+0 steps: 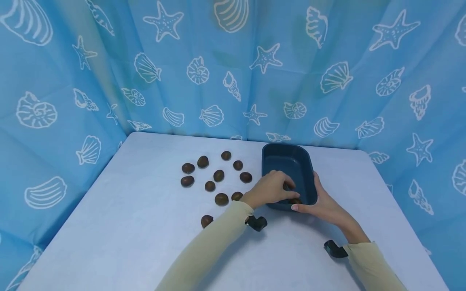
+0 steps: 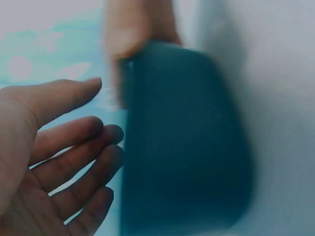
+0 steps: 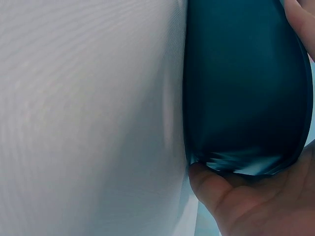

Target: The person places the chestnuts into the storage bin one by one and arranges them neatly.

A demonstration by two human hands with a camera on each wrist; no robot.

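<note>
A dark blue rectangular bin (image 1: 307, 161) stands on the white table, its opening facing up. My right hand (image 1: 325, 204) grips it by the right side and near corner, with the thumb at the rim; in the right wrist view its fingers (image 3: 211, 184) lie against the bin's outside. My left hand (image 1: 271, 188) reaches over the left rim into the near part. In the left wrist view its fingers (image 2: 83, 162) are loosely bent, apart, with nothing between them. Brown chestnuts (image 1: 295, 201) show inside the bin just below the left fingertips.
Several chestnuts (image 1: 219, 176) lie scattered on the white tabletop (image 1: 127, 226) left of the bin. One chestnut (image 1: 206, 220) lies close beside the left sleeve, and another (image 1: 237, 196) by the left wrist. A blue shell-patterned curtain (image 1: 233, 81) hangs behind the table.
</note>
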